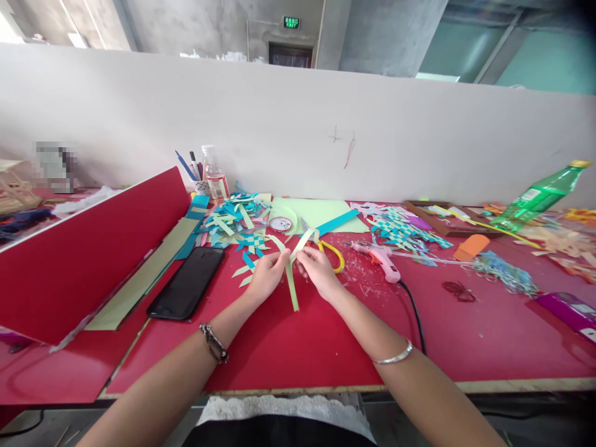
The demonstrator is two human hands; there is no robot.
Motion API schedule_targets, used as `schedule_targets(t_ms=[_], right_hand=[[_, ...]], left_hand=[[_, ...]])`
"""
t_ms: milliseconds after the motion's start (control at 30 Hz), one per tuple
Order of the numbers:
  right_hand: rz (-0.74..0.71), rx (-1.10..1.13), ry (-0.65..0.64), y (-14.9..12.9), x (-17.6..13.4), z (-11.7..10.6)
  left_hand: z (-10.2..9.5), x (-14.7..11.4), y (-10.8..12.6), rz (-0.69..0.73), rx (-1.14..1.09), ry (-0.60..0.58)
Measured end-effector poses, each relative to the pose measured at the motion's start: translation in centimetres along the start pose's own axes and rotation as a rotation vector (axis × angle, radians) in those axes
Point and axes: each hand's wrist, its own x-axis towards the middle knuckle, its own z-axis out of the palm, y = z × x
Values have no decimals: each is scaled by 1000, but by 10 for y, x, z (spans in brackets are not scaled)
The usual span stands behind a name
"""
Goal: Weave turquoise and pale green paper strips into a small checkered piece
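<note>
Pale green paper strips [292, 287] meet between my two hands, with one end hanging down and two ends spreading upward. My left hand [270, 273] pinches them from the left, and my right hand [316, 268] grips them from the right. Behind my right hand lie yellow-handled scissors [336, 256], partly hidden by it. A roll of tape [282, 222] stands just beyond the strips. Cut blue and green paper pieces [254, 243] are scattered by my left hand. To the right of my right hand rests a pink glue gun [382, 259] with a black cord.
A black phone [186, 283] and a red upright board [102, 254] are on the left. At the back stand a clear bottle [215, 177] and a pen cup [200, 185]. Woven paper pieces [403, 226], a tilted green bottle [540, 197] and a thread bundle [503, 272] lie right.
</note>
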Motion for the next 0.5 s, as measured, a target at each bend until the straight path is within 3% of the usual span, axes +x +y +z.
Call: schedule_targets(t_ms=[100,167,433,500], right_hand=[[-5,10,28,-1,1,0],[0,9,7,-3,0,1],[3,10,-21,0,-3,3],[-2,14,6,1,-1,2]], left_hand=[[0,-1,2,81,-30,-119],[1,-2,3,128,-43,-133],[-1,-1,1,56,22,71],[-2,-1,1,45,10,53]])
